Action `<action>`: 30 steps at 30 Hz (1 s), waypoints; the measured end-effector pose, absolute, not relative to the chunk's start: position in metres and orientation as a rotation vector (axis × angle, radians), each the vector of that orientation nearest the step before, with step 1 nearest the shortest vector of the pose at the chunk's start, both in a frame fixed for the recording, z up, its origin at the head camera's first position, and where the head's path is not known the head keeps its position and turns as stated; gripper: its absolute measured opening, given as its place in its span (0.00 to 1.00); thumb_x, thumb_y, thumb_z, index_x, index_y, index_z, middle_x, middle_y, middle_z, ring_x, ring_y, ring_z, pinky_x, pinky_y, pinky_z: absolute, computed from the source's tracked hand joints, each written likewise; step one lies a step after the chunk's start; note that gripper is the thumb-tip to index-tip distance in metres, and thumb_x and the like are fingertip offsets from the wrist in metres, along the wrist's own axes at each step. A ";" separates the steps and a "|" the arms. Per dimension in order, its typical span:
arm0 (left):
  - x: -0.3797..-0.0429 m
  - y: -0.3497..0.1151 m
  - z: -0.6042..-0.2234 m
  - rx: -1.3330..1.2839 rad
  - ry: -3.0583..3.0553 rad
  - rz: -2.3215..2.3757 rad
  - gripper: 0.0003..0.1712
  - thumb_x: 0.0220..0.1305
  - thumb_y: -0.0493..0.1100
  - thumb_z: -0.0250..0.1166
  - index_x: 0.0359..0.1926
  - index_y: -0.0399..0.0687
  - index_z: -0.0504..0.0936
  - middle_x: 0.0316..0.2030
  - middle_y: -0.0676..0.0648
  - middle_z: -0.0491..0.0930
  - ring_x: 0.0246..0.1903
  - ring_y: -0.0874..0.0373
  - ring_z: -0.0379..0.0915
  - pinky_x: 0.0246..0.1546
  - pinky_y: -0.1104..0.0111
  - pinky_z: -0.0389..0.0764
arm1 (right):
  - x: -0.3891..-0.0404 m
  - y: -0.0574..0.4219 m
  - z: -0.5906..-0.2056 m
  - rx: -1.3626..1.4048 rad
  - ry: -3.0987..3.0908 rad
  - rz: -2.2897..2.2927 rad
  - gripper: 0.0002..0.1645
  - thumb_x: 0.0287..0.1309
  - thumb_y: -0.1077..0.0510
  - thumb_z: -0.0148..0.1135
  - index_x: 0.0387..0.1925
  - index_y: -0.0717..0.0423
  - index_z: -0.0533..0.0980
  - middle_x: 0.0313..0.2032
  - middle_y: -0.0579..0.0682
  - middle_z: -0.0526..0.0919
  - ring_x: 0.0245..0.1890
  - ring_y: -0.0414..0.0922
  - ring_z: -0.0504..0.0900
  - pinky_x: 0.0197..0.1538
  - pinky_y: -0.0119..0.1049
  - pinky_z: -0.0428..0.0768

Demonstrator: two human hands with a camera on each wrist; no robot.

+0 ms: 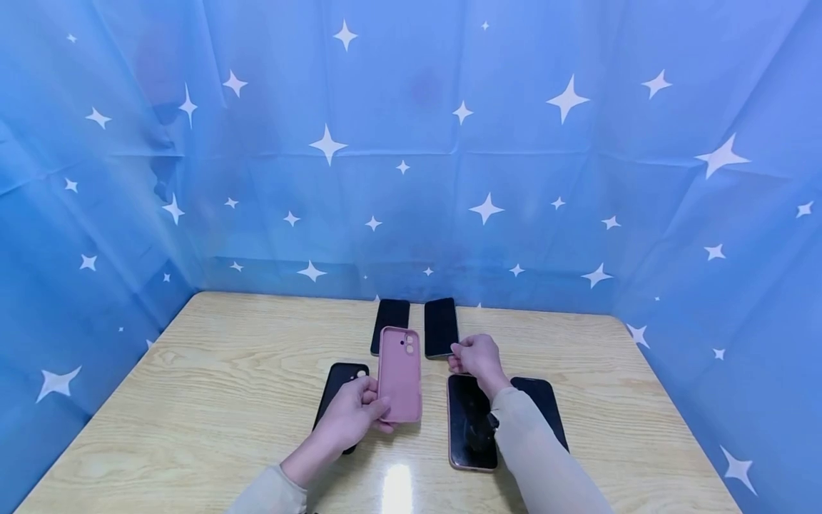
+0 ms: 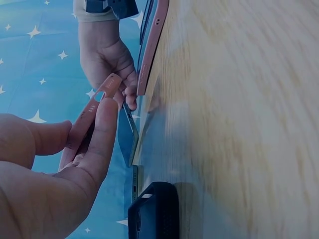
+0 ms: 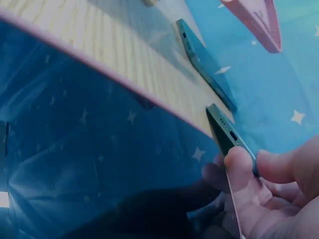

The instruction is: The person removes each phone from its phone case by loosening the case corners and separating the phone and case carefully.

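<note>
My left hand [image 1: 352, 415] pinches a pink phone case [image 1: 401, 375] near its lower left corner, between thumb and fingers. The case is held above the table, its hollow inside facing me. At the back, my right hand [image 1: 478, 358] pinches the lower right corner of a dark phone [image 1: 441, 327]. In the right wrist view, the thumb and a finger [image 3: 239, 162] grip that corner beside the charging port, and the near end looks slightly raised. A black phone case [image 1: 334, 391] lies partly under my left hand.
Another dark phone [image 1: 390, 314] lies at the back, partly behind the pink case. Under my right forearm are a phone in a pink case [image 1: 472, 428] and a black phone or case [image 1: 544, 403]. Star-patterned blue cloth [image 1: 411, 178] stands behind the wooden table [image 1: 212, 400].
</note>
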State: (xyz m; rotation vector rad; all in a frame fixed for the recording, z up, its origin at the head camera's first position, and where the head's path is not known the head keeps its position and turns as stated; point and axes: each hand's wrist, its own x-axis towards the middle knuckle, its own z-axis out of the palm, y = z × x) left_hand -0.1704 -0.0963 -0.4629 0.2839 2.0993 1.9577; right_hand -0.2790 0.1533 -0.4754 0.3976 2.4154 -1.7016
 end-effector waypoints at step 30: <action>-0.168 -0.098 -0.460 0.281 2.105 1.946 0.09 0.74 0.29 0.57 0.49 0.22 0.72 0.36 0.34 0.86 0.33 0.39 0.87 0.35 0.60 0.89 | -0.279 0.163 -0.458 0.252 2.796 -1.270 0.11 0.70 0.60 0.63 0.31 0.62 0.81 0.25 0.51 0.79 0.26 0.47 0.76 0.28 0.35 0.72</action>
